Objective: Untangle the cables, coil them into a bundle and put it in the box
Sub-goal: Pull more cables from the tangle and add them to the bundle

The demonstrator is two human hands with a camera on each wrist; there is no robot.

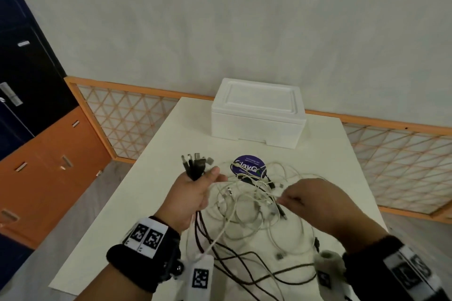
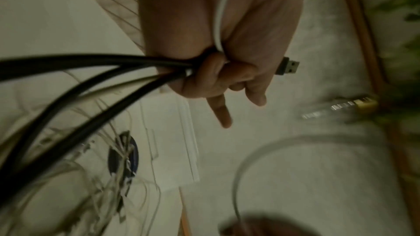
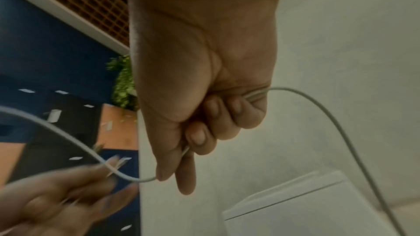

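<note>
A bunch of black cables (image 1: 195,171) is clenched in the left hand (image 1: 193,193), their plug ends fanned upward and away above the fist while the long runs trail down toward the near edge of the white bench (image 1: 137,203). A thin white cable (image 3: 318,107) is pinched by the curled fingers (image 3: 211,114) of the right hand (image 1: 308,199), drawn out of the loose white tangle (image 1: 254,203) that lies mid-bench, partly over a round purple sticker (image 1: 248,165). The step in hand appears to be the freeing of 1 white strand. It would best be done by a slow pull along the strand's own line, with the other loops eased off, not yanked, so that knots are not tightened. The plug ends should be kept level in the left fist so that an even coil can be wound later. The white foam box (image 1: 256,115) stands at the far end of the bench, its lid on.
</note>
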